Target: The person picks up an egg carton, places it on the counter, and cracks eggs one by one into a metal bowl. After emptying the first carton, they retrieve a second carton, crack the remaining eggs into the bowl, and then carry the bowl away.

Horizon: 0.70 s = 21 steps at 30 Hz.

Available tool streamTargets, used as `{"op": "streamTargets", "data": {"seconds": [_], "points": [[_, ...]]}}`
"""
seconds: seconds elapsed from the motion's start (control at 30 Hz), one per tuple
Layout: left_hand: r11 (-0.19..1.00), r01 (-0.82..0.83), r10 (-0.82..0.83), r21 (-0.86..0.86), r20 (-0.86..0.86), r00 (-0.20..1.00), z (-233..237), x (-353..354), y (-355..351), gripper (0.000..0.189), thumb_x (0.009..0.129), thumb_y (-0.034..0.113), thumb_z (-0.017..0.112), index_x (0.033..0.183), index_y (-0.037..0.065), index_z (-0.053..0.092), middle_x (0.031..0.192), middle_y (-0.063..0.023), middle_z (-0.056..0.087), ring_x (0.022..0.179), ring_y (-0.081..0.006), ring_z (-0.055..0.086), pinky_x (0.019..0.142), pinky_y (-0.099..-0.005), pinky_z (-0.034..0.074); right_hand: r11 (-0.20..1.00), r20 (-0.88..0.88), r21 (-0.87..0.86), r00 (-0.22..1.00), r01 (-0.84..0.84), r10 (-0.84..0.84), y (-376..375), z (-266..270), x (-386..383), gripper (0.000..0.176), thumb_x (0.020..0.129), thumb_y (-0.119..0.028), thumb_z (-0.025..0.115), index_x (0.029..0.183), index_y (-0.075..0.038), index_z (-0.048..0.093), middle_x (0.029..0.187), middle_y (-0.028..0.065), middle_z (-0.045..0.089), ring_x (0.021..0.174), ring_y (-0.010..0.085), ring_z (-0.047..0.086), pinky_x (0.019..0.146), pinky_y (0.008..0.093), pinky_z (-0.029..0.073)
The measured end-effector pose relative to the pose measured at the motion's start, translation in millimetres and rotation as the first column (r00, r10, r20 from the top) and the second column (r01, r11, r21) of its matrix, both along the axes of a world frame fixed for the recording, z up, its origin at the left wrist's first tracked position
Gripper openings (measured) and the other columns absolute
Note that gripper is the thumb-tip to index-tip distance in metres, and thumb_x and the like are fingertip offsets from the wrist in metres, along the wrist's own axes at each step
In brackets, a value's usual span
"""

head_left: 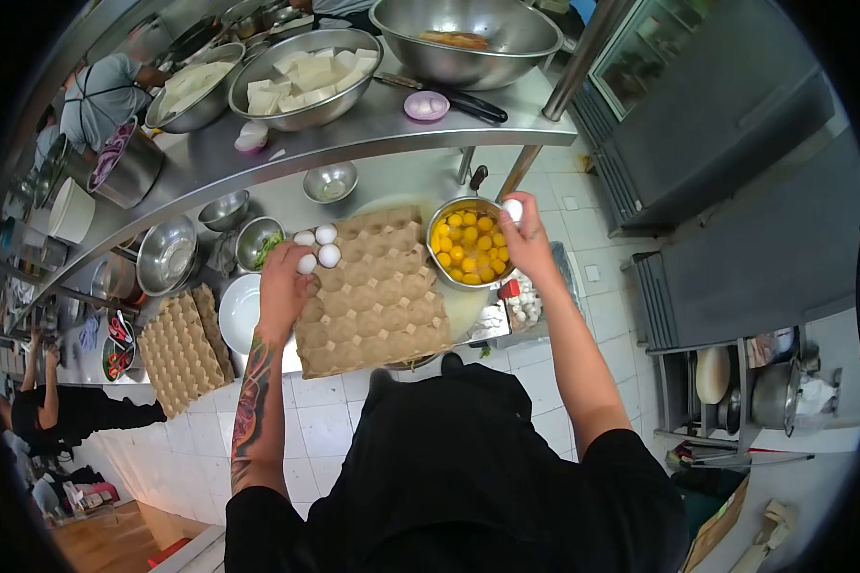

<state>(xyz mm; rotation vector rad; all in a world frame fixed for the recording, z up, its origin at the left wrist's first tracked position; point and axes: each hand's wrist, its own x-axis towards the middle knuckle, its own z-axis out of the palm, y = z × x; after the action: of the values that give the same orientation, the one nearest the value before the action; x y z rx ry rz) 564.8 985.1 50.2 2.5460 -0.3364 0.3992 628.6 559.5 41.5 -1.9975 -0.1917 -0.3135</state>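
My right hand (527, 239) is closed around a white egg (513, 210) at the right rim of a steel pot (442, 212). Many cracked eggs with whole yellow yolks (467, 244) fill that pot. To the left, my left hand (284, 286) has its fingers curled on another white egg (307, 264) at the corner of a cardboard egg tray (373, 320). Several more white eggs (327, 234) sit beside it in the tray's far left corner. The other visible cups of the tray hold no eggs.
Cracked shells (523, 310) lie in a container right of the pot. Left are a white plate (242, 310), a bowl of chopped greens (248, 250) and more egg trays (183, 339). An overhead shelf (354, 141) carries tofu (317, 76) and a knife (468, 103). Other people work at left.
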Motion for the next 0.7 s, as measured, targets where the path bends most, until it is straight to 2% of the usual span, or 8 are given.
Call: {"op": "streamTargets", "data": {"seconds": [0.17,0.23,0.4,0.5,0.53,0.57,0.6,0.7], "points": [[0.861,-0.05,0.051,-0.506,-0.012,0.999,-28.5,1.6,14.7,0.042,0.085,-0.005,0.069,0.126,0.005,0.062,0.124,-0.0124,0.059,0.113,-0.0283,0.061,0.098,-0.0387,0.05,0.911,0.054,-0.411,0.997,-0.023,0.05,22.6,35.2,-13.6,0.031,0.1,-0.028,0.063,0.124,-0.013,0.05,0.108,0.0232,0.064,0.091,0.0449,0.066,0.075,0.0478,0.053],[0.252,-0.275,0.027,-0.928,-0.278,0.96,-25.1,4.6,15.2,0.036,0.096,0.005,0.063,0.132,0.003,0.059,0.124,-0.0103,0.058,0.113,-0.0221,0.06,0.097,-0.0366,0.051,0.648,-0.098,-0.757,0.995,-0.084,0.016,31.9,50.7,-19.3,0.033,0.1,-0.032,0.062,0.126,-0.016,0.051,0.109,0.0193,0.063,0.091,0.0422,0.067,0.074,0.0498,0.054],[-0.23,-0.329,-0.168,-0.916,-0.296,0.94,-28.0,25.5,40.6,0.037,0.1,0.012,0.059,0.133,-0.004,0.056,0.121,-0.0107,0.061,0.11,-0.0224,0.062,0.097,-0.0362,0.052,0.923,0.189,-0.365,0.981,0.118,-0.05,1.5,50.8,-27.9,0.041,0.097,-0.029,0.067,0.132,-0.015,0.052,0.113,0.0203,0.063,0.086,0.0361,0.069,0.072,0.0464,0.056],[-0.12,-0.46,-0.154,-0.88,-0.441,0.884,-42.8,39.1,57.8,0.039,0.098,0.016,0.064,0.133,0.0,0.059,0.113,-0.0079,0.067,0.107,-0.0235,0.064,0.095,-0.0368,0.053,0.945,-0.041,0.121,0.952,0.305,-0.302,-52.8,24.3,-38.0,0.044,0.095,-0.018,0.069,0.135,-0.006,0.055,0.122,0.0181,0.064,0.091,0.0276,0.068,0.078,0.0405,0.057],[0.402,-0.373,0.012,-0.836,-0.403,0.915,-29.5,35.1,48.6,0.038,0.096,0.016,0.067,0.131,0.003,0.061,0.111,-0.0074,0.069,0.105,-0.0239,0.065,0.093,-0.0374,0.054,0.95,-0.042,0.128,0.959,0.284,-0.281,-71.3,10.1,-40.4,0.044,0.095,-0.018,0.069,0.135,-0.006,0.055,0.122,0.0181,0.064,0.091,0.0276,0.068,0.078,0.0405,0.057],[0.815,-0.274,0.136,-0.51,-0.292,0.947,-19.7,32.3,43.5,0.038,0.093,0.016,0.07,0.129,0.006,0.064,0.11,-0.007,0.071,0.102,-0.0243,0.067,0.092,-0.038,0.054,0.859,0.275,-0.31,0.903,0.408,-0.33,-87.0,-5.7,-42.2,0.043,0.094,-0.017,0.07,0.134,-0.005,0.056,0.121,0.0171,0.064,0.09,0.0266,0.068,0.078,0.0392,0.057],[0.955,-0.028,0.041,-0.295,0.04,0.998,-14.0,35.6,42.4,0.039,0.086,0.013,0.075,0.125,0.009,0.069,0.115,-0.0104,0.073,0.103,-0.0275,0.069,0.091,-0.0393,0.054,0.55,0.569,-0.605,0.796,0.576,-0.207,-79.4,-1.1,-40.0,0.042,0.094,-0.016,0.07,0.132,-0.004,0.058,0.12,0.0161,0.065,0.09,0.0256,0.068,0.079,0.0379,0.057],[0.99,0.134,-0.132,-0.04,0.043,0.99,9.3,42.4,26.0,0.041,0.08,0.012,0.077,0.121,0.008,0.071,0.114,-0.0141,0.073,0.102,-0.0325,0.07,0.09,-0.0419,0.054,0.98,0.021,-0.153,0.991,0.131,-0.129,35.1,48.3,-44.1,0.047,0.088,-0.009,0.073,0.134,-0.007,0.06,0.117,0.0128,0.068,0.099,0.0218,0.066,0.082,0.0336,0.055]]}}
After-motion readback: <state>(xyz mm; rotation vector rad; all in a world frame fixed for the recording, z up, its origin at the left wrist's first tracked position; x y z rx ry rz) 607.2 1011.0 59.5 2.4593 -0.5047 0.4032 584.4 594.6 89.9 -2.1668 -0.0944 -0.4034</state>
